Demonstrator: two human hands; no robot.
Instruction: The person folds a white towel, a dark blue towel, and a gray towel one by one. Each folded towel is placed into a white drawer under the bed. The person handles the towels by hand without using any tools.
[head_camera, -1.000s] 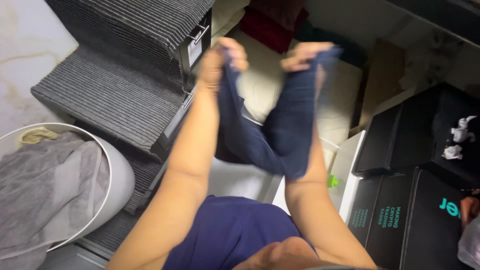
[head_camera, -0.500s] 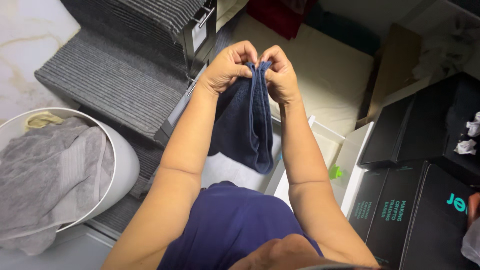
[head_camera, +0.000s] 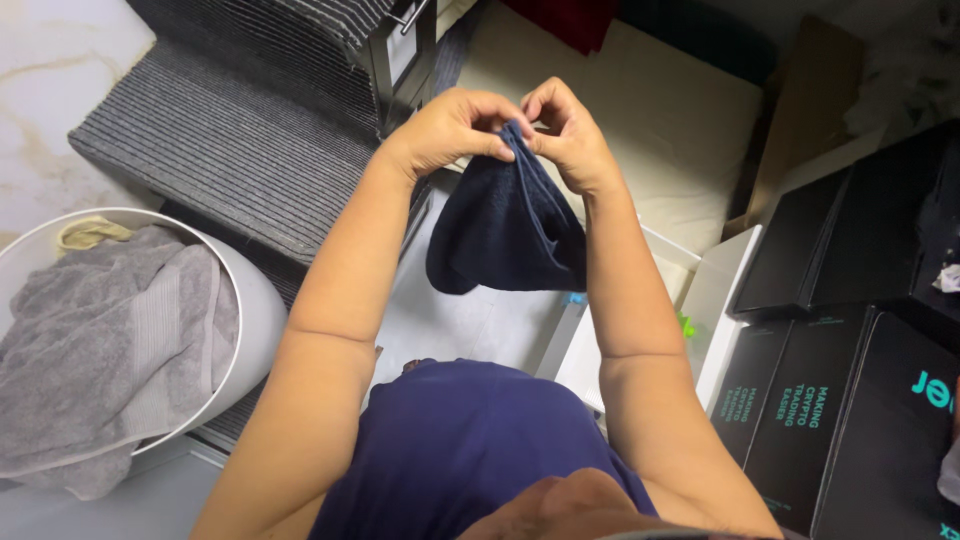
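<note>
From the head camera, the small dark navy terry towel (head_camera: 508, 225) hangs folded in the air in front of the person's chest, above the pale floor. It looks soft, light and limp, sagging into a pouch, so it is best held by its top corners. The left hand (head_camera: 450, 130) and right hand (head_camera: 565, 135) meet there, fingertips pinched shut on the upper edge, both forearms raised and angled inward. A white round laundry basket (head_camera: 250, 310) holding a grey towel (head_camera: 110, 350) stands to the left.
</note>
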